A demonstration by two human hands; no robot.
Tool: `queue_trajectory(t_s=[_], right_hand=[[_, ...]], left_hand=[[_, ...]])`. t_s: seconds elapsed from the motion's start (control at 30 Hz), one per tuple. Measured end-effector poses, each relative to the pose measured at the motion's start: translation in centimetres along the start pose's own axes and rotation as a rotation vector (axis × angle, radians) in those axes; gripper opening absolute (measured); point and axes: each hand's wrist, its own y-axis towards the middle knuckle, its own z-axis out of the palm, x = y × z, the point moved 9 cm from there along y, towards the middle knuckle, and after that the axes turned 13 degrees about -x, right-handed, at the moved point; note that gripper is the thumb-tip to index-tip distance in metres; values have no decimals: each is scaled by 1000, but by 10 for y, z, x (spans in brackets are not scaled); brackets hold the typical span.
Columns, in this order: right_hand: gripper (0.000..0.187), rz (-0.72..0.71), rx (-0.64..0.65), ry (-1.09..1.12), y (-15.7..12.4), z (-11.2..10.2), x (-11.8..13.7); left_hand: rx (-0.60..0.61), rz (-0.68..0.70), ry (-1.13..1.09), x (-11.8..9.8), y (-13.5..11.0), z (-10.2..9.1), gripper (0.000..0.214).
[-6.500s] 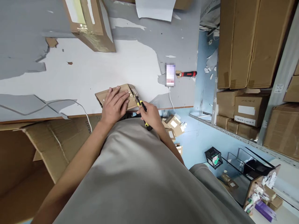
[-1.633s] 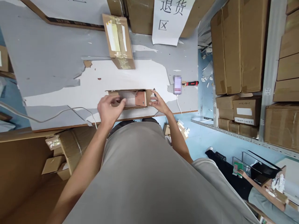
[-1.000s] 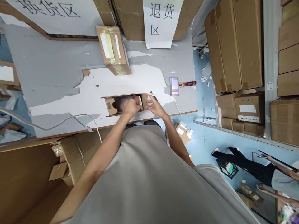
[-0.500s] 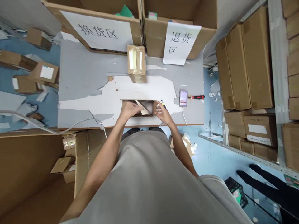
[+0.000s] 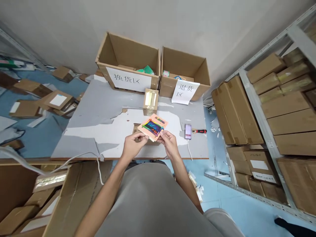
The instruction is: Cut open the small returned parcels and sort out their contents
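In the head view, the left hand [image 5: 134, 144] pinches the near left edge of a flat, peach-coloured packet [image 5: 153, 126] between thumb and fingers; the right hand [image 5: 169, 143] has its fingers clamped on the near right corner. The packet is above the table [image 5: 108, 135], over a brown box [image 5: 136, 127]. Taking it out looks done; it is not yet set down. Half a second ago it leaned inside the box, held by the left hand alone.

Parcel-handling corner of a stockroom
Metal shelving [image 5: 271, 144] carries stacked cartons [image 5: 288, 121], parcels [image 5: 58, 99] lie about the blue floor [image 5: 219, 197], and two open boxes [image 5: 134, 51] on the scuffed worktable [image 5: 98, 113] wear Chinese paper signs [image 5: 133, 80] for exchanges and returns.
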Motion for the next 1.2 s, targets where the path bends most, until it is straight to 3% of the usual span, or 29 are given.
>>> queue_trajectory(t_s=[0.17, 0.3, 0.47, 0.6, 0.8, 0.9, 1.03, 1.2], right_hand=[[54, -234, -24, -8, 6, 7, 57], [47, -321, 46, -77, 2, 8, 84], [40, -384, 81, -152, -8, 11, 94], [42, -398, 3, -222, -7, 10, 87], [39, -585, -289, -434, -26, 4, 99], [43, -580, -229, -448, -38, 24, 98], [51, -499, -201, -383, -42, 44, 87], [35, -504, -315, -412, -33, 36, 84]], left_hand=[[99, -26, -178, -7, 0, -2, 32], [55, -111, -318, -7, 11, -10, 40], [-21, -171, -284, 0, 16, -9, 51], [-29, -137, -258, -3, 13, -9, 50], [-106, 8, -240, -18, 6, -11, 44], [-141, 120, -144, -24, 0, -11, 42], [-99, 357, -35, -38, -15, -4, 31], [-19, 527, 46, -50, -28, 6, 24]])
